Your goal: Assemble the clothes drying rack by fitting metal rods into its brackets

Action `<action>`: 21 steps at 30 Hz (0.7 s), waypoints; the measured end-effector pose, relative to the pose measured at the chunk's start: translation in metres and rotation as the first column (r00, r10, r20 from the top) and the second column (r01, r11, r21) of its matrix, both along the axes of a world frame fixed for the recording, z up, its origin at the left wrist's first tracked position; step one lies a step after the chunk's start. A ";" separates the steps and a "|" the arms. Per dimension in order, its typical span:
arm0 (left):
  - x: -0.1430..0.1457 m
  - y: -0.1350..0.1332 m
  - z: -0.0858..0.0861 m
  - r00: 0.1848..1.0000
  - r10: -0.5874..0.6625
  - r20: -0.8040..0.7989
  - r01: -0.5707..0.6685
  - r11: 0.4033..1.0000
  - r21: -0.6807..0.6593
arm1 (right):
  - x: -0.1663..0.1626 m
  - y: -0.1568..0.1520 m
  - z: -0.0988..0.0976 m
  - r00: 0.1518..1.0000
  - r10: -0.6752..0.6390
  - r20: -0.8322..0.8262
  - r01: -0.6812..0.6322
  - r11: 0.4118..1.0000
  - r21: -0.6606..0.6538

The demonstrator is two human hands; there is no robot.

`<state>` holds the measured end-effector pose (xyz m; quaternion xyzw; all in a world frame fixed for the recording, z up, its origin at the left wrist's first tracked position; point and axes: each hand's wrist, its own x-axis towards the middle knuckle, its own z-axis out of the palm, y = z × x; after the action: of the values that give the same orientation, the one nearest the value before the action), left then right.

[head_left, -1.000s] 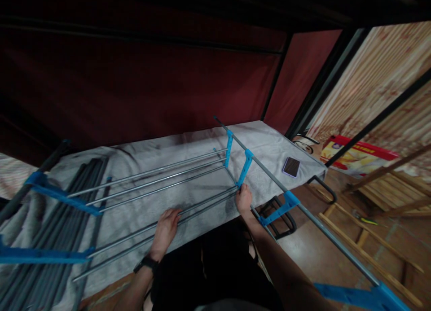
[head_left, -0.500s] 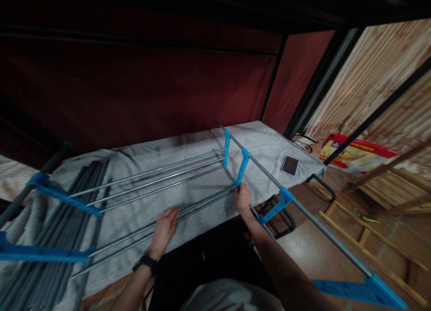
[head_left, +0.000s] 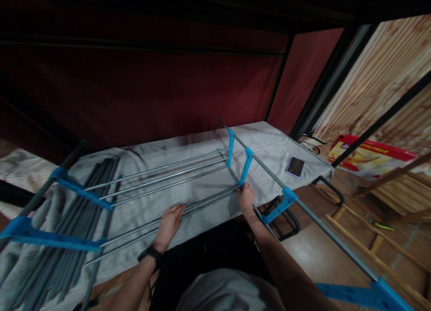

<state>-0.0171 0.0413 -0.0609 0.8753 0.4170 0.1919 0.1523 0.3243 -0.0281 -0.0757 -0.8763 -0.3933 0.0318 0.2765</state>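
A rack frame of grey metal tubes and blue plastic brackets lies across the cloth-covered surface. My left hand (head_left: 170, 222), with a dark watch on the wrist, is closed round a thin metal tube (head_left: 134, 230) in the near pair. My right hand (head_left: 246, 197) grips the right end of that pair, at the foot of a blue bracket (head_left: 247, 166); its fingertips are partly hidden. The near tube's left end lies free beside another blue bracket (head_left: 57, 239). Farther back, several thin tubes (head_left: 171, 173) run between the left bracket (head_left: 82, 190) and the right one (head_left: 230, 148).
Several loose grey tubes (head_left: 74, 230) lie piled on the grey cloth (head_left: 269, 140) at left. A phone (head_left: 296, 166) rests at right. A long side tube (head_left: 323, 223) with brackets sticks out past the edge. Beyond are a wooden frame (head_left: 375, 243) and a red-yellow box (head_left: 370, 156).
The whole view has shifted slightly, so the rack and both hands appear a little farther right. Both hands keep their places on the tubes.
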 end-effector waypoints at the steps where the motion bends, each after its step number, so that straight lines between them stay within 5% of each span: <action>1: 0.000 0.000 -0.001 1.000 -0.001 -0.004 0.001 1.000 0.007 | 0.000 0.000 0.000 1.000 0.000 0.005 0.000 1.000 -0.002; 10: -0.004 0.005 -0.012 0.999 -0.040 0.004 0.040 0.996 0.084 | 0.002 -0.001 -0.002 0.999 0.001 0.051 0.000 1.000 -0.012; 21: -0.004 0.005 -0.005 0.997 -0.081 0.007 0.080 0.993 0.090 | 0.000 -0.002 -0.001 0.998 0.004 0.065 -0.003 1.000 -0.013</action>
<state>-0.0215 0.0466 -0.0655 0.8963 0.3716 0.2085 0.1228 0.3248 -0.0300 -0.0767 -0.8781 -0.4033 0.0061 0.2576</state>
